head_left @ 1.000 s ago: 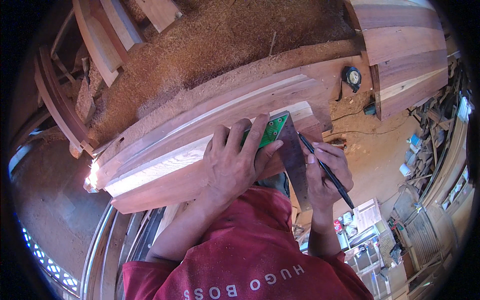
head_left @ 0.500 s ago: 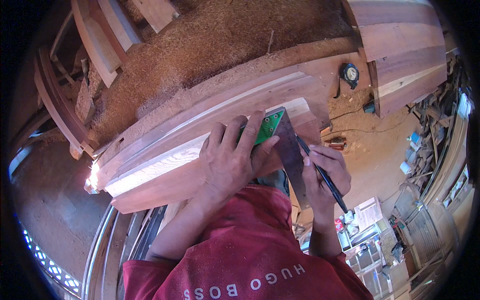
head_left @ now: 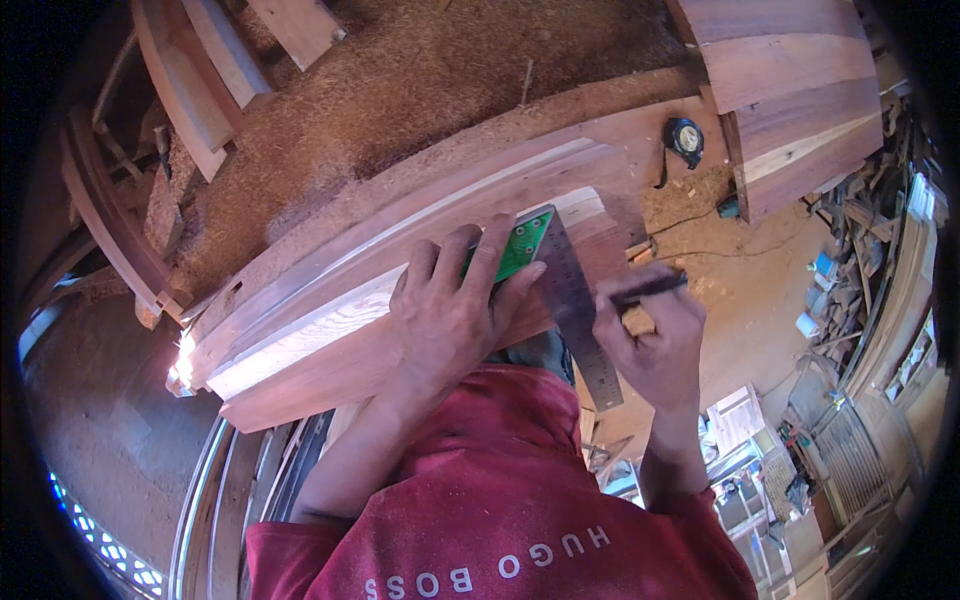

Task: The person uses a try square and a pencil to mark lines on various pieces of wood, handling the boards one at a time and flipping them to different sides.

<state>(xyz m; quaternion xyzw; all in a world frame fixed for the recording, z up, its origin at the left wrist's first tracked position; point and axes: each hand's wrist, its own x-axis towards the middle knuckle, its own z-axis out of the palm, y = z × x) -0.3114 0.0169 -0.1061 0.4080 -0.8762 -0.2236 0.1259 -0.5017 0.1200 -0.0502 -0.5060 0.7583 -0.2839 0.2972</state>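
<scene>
My left hand presses a try square with a green stock against a long wooden board. Its fingers lie over the stock and the thumb sits beside it. The dark metal blade crosses the board near its right end and juts past the near edge. In my right hand is a dark pen, gripped just right of the blade. The pen lies nearly level, its outer end pointing right; the hand is slightly blurred, and whether the tip touches anything I cannot tell.
A tape measure lies on the bench beyond the board's right end. Wide planks rest at the far right. Sawdust covers the ground ahead, with more timber pieces at the far left. Scrap wood is heaped along the right.
My right hand has turned the pen from slanting down along the blade to nearly level, its outer end swinging up to the right. My left hand still holds the try square on the board.
</scene>
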